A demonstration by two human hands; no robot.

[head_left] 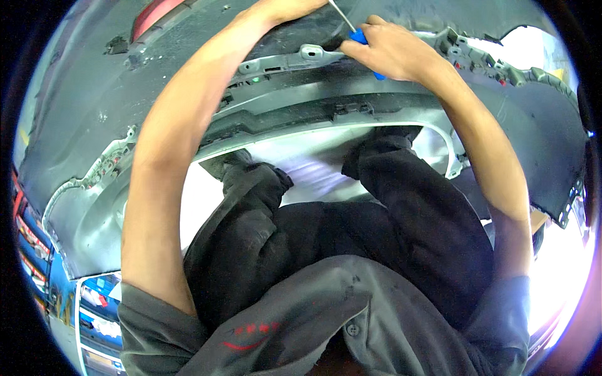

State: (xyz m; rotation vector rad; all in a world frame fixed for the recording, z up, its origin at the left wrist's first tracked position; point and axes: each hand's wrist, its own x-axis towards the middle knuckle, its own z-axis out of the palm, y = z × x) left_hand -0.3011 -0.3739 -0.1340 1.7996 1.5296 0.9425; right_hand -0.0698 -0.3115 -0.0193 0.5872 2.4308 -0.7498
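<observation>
A screwdriver [358,36] with a blue handle is held in my right hand [396,51], the fingers wrapped round its grip. Its thin metal shaft slants up and left to the top edge, close to my left hand [293,9]. The fingers of that hand are cut off by the frame, so I cannot see whether it holds anything. Both hands are over the inner side of a large dark grey car bumper cover [182,69]. Below them runs a grey bracket strip [288,61] with a raised loop.
A black ribbed bar [295,113] and a pale curved rim [276,145] cross the bumper nearer me. My legs [401,182] are bent beneath my arms. Blue shelving [97,313] with assorted items stands at the lower left. A red lamp-like strip [157,17] shows at the upper left.
</observation>
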